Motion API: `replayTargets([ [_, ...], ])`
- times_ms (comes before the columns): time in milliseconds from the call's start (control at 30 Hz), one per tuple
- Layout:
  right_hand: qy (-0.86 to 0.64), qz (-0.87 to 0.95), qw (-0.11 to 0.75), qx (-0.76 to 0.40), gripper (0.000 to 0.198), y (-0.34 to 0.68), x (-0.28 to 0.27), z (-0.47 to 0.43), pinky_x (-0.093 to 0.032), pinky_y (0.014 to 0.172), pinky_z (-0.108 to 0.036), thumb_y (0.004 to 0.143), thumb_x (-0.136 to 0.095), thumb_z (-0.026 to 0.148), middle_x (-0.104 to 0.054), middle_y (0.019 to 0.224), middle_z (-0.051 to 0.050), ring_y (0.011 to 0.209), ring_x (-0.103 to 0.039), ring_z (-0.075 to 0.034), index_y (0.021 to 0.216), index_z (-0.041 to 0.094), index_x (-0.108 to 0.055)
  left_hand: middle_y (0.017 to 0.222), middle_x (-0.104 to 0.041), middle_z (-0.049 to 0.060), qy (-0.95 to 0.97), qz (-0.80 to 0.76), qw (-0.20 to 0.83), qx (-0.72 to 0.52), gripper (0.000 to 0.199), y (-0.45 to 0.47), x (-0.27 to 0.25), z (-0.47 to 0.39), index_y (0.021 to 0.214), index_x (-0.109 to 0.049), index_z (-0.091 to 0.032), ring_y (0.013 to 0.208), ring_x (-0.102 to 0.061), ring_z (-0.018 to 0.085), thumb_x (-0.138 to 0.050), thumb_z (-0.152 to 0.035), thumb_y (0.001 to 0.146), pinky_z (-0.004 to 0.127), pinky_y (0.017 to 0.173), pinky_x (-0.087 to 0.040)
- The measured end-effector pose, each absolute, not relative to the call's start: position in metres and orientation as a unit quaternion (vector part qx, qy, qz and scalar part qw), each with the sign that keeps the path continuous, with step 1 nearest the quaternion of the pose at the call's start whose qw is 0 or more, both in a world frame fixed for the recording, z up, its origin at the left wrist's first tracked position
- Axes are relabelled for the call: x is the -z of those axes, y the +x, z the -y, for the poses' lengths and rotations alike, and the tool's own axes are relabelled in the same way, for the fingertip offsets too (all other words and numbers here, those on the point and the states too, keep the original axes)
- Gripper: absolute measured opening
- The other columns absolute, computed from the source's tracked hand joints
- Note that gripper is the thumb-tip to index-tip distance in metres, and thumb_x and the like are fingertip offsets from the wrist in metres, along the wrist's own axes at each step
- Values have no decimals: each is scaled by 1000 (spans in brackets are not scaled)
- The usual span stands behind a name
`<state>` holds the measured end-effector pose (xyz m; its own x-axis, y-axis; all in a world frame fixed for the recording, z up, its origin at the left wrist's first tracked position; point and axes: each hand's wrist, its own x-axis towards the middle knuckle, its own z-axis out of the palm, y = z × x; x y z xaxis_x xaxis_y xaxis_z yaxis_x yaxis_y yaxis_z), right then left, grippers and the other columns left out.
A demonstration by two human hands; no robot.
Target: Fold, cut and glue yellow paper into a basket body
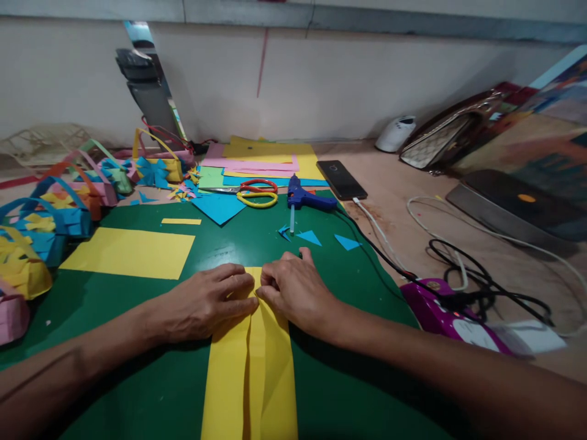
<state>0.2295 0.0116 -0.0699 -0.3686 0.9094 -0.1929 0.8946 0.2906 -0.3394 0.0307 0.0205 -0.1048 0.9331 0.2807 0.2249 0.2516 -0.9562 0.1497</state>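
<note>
A folded sheet of yellow paper [275, 379] lies lengthwise in front of me on the green mat, both long sides turned in so that their edges run close together down the middle. At its far end my left hand [208, 302] grips the left flap, fingers together and thumb near the centre line. Opposite it, my right hand [298, 293] pinches the right flap with curled fingers, and the fingertips of both hands almost meet. A flat yellow rectangle [132, 250] and a thin yellow strip [181, 221] lie beyond my left hand.
Beyond the hands are scissors [257, 192], a blue glue gun [307, 197], blue paper scraps [347, 242] and stacked coloured sheets [270, 150]. Small paper baskets [82, 214] line the left. To the right are a phone [342, 179], tangled cables [486, 287] and a magenta box [431, 299].
</note>
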Motion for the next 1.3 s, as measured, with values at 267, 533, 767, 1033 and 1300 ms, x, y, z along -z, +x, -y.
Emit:
replayTargets([
  [267,-556,810,-33,-185,12,225,66,-21,-26,81,-40,75,-62,19,-64,66,0,78,-55,-19,63,19,-61,110,-55,16,981,-141,85,-99,29,32,104,-20,116,-52,-12,103,-49,28,-45,-11,89,44,84,-49],
  [533,-552,815,-55,-168,9,222,61,-23,-28,82,-39,75,-61,20,-68,72,-2,79,-59,-20,66,19,-64,110,-54,16,981,-135,93,-105,28,31,105,-21,116,-52,-12,104,-47,29,-43,-10,89,45,86,-48],
  [767,-549,816,-75,-168,7,219,58,-27,-30,80,-37,74,-61,18,-68,74,-4,76,-59,-19,68,18,-65,109,-56,15,982,-135,81,-109,30,34,103,-20,118,-52,-12,102,-48,28,-42,-10,89,44,84,-49],
  [1033,-548,812,-87,-179,9,218,53,-32,-32,75,-35,74,-61,21,-67,69,-3,75,-60,-20,67,19,-65,109,-55,16,979,-136,77,-127,25,33,103,-21,111,-55,-13,100,-49,27,-41,-11,91,44,81,-48],
  [1300,-542,815,-94,-181,7,218,52,-34,-33,73,-33,73,-62,22,-68,70,-3,76,-60,-20,69,19,-67,108,-57,15,978,-129,79,-141,25,35,102,-20,114,-52,-10,100,-48,29,-40,-9,92,44,81,-47],
])
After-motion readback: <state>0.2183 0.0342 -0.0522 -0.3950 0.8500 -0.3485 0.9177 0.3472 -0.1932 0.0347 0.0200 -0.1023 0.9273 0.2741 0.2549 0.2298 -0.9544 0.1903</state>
